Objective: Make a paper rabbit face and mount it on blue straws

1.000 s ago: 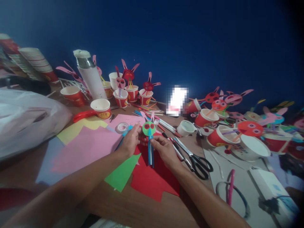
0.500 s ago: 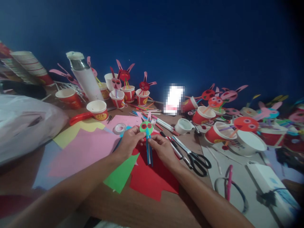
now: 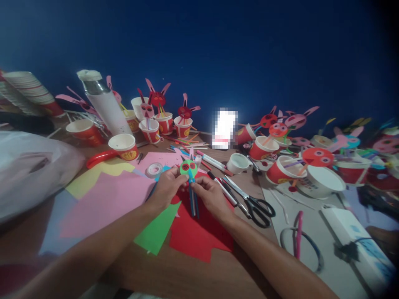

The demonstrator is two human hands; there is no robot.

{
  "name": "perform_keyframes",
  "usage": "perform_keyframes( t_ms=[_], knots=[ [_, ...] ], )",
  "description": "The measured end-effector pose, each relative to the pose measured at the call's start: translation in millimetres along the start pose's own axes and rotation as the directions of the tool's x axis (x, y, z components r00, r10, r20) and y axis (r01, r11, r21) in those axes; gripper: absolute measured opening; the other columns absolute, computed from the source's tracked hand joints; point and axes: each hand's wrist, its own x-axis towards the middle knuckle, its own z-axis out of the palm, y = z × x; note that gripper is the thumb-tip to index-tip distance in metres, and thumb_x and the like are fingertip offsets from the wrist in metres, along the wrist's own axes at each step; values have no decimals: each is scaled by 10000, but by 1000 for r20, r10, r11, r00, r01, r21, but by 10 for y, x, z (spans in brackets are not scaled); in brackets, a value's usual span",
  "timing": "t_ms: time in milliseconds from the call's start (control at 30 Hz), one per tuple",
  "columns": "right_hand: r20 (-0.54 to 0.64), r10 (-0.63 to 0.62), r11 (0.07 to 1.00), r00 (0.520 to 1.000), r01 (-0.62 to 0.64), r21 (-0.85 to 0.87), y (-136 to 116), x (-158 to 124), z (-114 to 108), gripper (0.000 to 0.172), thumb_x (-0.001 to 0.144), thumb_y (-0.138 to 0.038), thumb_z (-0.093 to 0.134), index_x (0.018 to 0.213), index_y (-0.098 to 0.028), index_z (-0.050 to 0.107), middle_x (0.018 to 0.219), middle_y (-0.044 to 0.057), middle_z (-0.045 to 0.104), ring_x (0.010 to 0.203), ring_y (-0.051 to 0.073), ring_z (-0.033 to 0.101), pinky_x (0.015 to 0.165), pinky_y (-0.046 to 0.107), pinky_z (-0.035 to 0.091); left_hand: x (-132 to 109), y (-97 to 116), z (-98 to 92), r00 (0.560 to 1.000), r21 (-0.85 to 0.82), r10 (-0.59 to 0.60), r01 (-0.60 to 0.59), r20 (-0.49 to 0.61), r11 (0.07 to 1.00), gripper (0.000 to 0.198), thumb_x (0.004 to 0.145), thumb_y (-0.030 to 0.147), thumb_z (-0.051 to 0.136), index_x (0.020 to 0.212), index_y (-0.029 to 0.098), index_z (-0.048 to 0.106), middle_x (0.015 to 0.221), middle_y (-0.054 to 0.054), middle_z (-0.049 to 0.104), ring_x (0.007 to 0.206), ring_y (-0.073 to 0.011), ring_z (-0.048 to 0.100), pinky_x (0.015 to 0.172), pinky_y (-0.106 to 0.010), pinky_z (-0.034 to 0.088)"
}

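Note:
A green paper rabbit face (image 3: 188, 169) with red eyes and pink ears is held up over the middle of the table. Blue and white sticks (image 3: 193, 201) hang down below it. My left hand (image 3: 170, 185) pinches the face's lower left edge. From the right, my right hand (image 3: 209, 194) grips the top of the sticks just under the face, fingers closed. Beneath the hands lie red paper (image 3: 202, 234) and green paper (image 3: 158, 228). Black-handled scissors (image 3: 257, 207) and several pens (image 3: 229, 193) rest right of my right hand.
Red paper cups (image 3: 149, 132) with rabbit figures stand along the back. A flask (image 3: 104, 104) and a white plastic bag (image 3: 34, 170) are at left. A glowing phone (image 3: 225, 128) leans at the back. A white power strip (image 3: 355, 245) lies at right.
The whole view has shifted slightly, so most things appear a little further left. Both hands keep their hold on the rabbit figure, with little other visible difference.

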Motion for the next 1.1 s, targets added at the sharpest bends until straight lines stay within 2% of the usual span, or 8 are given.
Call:
perform_keyframes(
  t_ms=[233,400,733,867,1100],
  knots=[
    [10,-26,1000,1000,26,3,9,4,9,217,733,-410,717,739,-199,666,739,26,695,718,179,617,713,320,464,12,-30,-7,1000,-14,-7,7,12,1000,159,625,283,681,672,146,617,484,39,553,455,-91,493,488,-205,379],
    [-12,-35,999,999,35,-3,-11,8,12,209,731,-392,716,721,-194,649,712,20,679,666,164,596,668,305,455,-3,-30,10,999,-48,-21,23,39,999,240,616,318,718,748,145,616,554,30,592,485,-97,510,502,-211,407],
    [-13,-41,998,999,41,-49,3,2,13,194,733,-378,696,713,-197,630,695,5,653,646,158,574,642,295,443,9,-93,-2,997,-85,-59,64,57,994,226,614,310,756,645,129,625,520,31,575,470,-87,495,496,-205,384],
    [-26,-54,994,998,51,-101,-28,10,-19,259,778,-425,654,703,-178,636,670,6,620,634,149,544,628,285,431,28,-125,0,995,-131,-52,62,81,989,217,623,310,760,694,133,656,554,31,601,512,-100,535,544,-216,425],
    [-127,-12,1000,992,14,15,-63,66,-103,317,796,-492,624,812,-178,665,639,-22,576,573,108,498,554,233,390,35,-155,-10,992,-183,-43,64,118,981,276,655,308,762,861,131,716,700,-11,688,623,-135,609,664,-262,478]
  ],
)
